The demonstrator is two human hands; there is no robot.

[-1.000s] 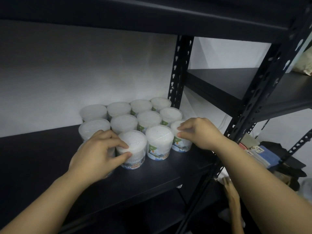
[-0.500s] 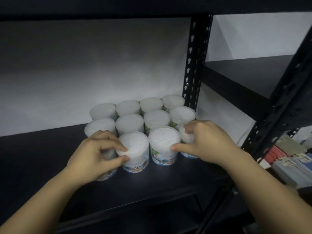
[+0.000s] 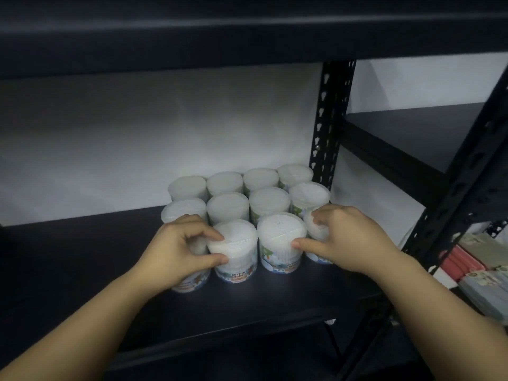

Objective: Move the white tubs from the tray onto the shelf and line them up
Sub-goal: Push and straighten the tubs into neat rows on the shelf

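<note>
Several white tubs stand in three rows on the black shelf (image 3: 82, 270), close to the right post. My left hand (image 3: 178, 248) curls over the leftmost front tub (image 3: 189, 283), and its thumb and forefinger touch the neighbouring tub (image 3: 236, 243). My right hand (image 3: 346, 237) grips the rightmost front tub (image 3: 316, 229), with the thumb pressed against the side of the third front tub (image 3: 280, 235). Both end tubs are mostly hidden under my hands. No tray is in view.
A perforated black upright (image 3: 330, 119) stands just right of the tubs, and a shelf board (image 3: 247, 31) hangs low overhead. A second rack (image 3: 412, 133) adjoins on the right. Flat red and grey packs (image 3: 467, 265) lie stacked below it.
My right hand has closed further over the rightmost front tub and its thumb now touches the third tub. My left hand keeps its hold. The view has shifted slightly.
</note>
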